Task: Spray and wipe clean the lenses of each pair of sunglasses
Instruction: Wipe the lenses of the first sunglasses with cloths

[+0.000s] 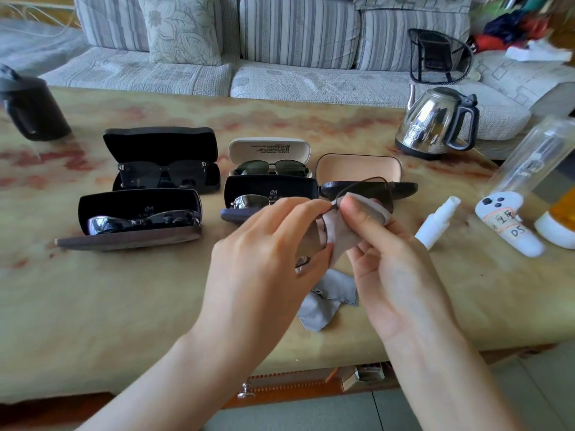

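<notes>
Marbled table (124,306): left hand (264,244) grips sunglasses (371,192), frame half hidden; right hand (389,259) pinches cloth (329,297) over lens.

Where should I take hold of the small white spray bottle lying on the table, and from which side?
Probably take the spray bottle round its plain middle, from above, with the right hand, which is nearer. It lies on its side, cap end pointing away, and the table shows bare along both long sides.
</notes>
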Demonstrator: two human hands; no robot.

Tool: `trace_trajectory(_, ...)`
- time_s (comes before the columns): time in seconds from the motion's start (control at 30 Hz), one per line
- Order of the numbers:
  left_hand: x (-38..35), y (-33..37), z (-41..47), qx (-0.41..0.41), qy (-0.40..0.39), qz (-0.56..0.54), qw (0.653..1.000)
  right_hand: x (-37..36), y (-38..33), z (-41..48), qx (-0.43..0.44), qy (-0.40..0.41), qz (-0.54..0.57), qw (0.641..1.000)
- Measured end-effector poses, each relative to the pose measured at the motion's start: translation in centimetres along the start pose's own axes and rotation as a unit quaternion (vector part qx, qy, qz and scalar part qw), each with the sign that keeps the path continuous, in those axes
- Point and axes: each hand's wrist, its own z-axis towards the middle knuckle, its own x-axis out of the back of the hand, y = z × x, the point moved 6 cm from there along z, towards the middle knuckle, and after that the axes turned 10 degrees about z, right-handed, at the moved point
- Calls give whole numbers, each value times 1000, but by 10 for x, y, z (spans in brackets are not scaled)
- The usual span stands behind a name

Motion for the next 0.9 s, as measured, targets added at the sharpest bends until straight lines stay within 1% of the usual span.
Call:
trace_trajectory(0.2, 1, 0, 1, 1, 1, -7, 1000, 0, -5, -1, 29, 7, 26, 999)
trace_trajectory(0.33, 1, -1, 3, 0, 4, 0, 1000, 4, -7, 2, 15, 12, 55, 998)
trace_trajectory(0.43, 0, -1, 2, -2, 2, 2, 1000, 5, -13, 5, 21, 14, 35, 999)
trace_trajectory(0.53, 1, 0, 1, -8, 6, 6, 1000, 5, -25, 7, 60, 20, 36, 997)
trace_trajectory(0.6, 1, -1, 0, -8, 10, 10, 1000, 4, -23, 6, 48, 7, 41, 998)
trace_trajectory(0.67, 1, -2, -1, -7, 14, 8, 1000, 3, -18, 3, 44, 6, 9, 999)
trace_trajectory(0.7, 1, -2, -1, -6, 15, 4, 1000, 3, -15, 2, 45, -2, -15, 999)
trace_trajectory(0.77, 2, -3, 0, -7, 14, 1, 1000, 1, -12, 0, 44, -22, -28, 998)
trace_trajectory(0.9, 2, -3, 0, -8, 7, -7, 1000, 0, -16, -2, 54, -11, -33, 998)
